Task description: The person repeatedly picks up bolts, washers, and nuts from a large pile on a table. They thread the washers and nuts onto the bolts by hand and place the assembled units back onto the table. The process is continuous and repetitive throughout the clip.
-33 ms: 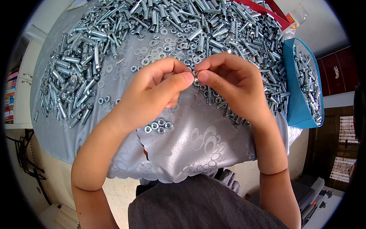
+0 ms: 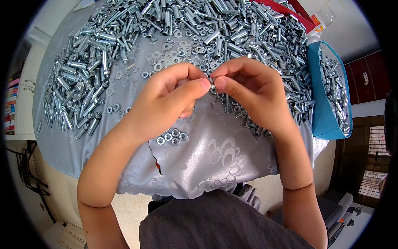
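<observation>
Head view showed an open blue box (image 2: 321, 103) already holding lots of silver metal parts, and a little bunch of shiny silver nuts (image 2: 168, 136) on the shiny grey flowery cloth (image 2: 195, 157), but a huge loose heap of silver metal tubes and bolts (image 2: 257, 33) lay past them, so I thought lots was left. One small, shiny silver metal piece (image 2: 214, 86) was between the fingertips of the bare left hand (image 2: 170, 93) and bare right hand (image 2: 259, 95). The right thumb and finger seemed pinched on it; the left ones were nearly closed, but I couldn't tell if they held anything.
</observation>
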`<act>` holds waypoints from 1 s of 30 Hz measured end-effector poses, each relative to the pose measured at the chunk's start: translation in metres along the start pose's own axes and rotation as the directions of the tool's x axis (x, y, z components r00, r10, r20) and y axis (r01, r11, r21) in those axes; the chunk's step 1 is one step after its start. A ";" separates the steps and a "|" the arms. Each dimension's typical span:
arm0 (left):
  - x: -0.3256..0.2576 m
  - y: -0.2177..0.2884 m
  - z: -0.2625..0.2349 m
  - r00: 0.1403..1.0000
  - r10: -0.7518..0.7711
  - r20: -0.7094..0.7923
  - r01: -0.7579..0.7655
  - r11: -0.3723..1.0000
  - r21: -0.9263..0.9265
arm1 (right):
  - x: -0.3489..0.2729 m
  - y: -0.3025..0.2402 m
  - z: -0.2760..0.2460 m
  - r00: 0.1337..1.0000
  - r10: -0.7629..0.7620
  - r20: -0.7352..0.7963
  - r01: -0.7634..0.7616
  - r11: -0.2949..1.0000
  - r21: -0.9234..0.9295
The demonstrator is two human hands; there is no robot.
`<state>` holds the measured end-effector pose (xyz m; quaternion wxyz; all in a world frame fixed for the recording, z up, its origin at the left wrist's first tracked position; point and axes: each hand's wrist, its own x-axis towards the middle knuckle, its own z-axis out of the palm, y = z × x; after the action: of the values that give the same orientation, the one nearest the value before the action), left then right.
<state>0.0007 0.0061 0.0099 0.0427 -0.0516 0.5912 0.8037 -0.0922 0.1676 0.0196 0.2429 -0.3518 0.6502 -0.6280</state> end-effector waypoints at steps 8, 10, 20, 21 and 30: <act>0.000 0.001 0.002 0.999 0.026 -0.027 -0.025 0.999 0.026 | 0.001 0.000 -0.002 0.998 0.039 0.043 -0.043 0.994 0.105; 0.000 0.001 0.002 0.999 0.030 -0.030 -0.030 0.999 0.019 | 0.001 -0.001 -0.003 0.998 0.032 0.051 -0.038 0.991 0.127; -0.001 0.002 -0.003 0.998 0.027 0.055 -0.028 0.999 0.022 | 0.000 0.001 0.001 0.998 0.020 0.067 -0.031 0.985 0.167; -0.001 0.001 -0.006 0.997 0.028 0.067 -0.027 0.999 -0.021 | 0.000 0.001 0.003 0.999 0.014 0.049 -0.020 0.991 0.131; 0.000 0.002 0.003 0.999 0.008 -0.052 -0.004 0.997 0.076 | -0.001 0.011 0.007 0.964 -0.251 -0.091 0.224 0.945 -0.239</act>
<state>0.0006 0.0085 0.0125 0.0268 -0.0689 0.6222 0.7793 -0.0876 0.1633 0.0076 0.0839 -0.4145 0.6840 -0.5944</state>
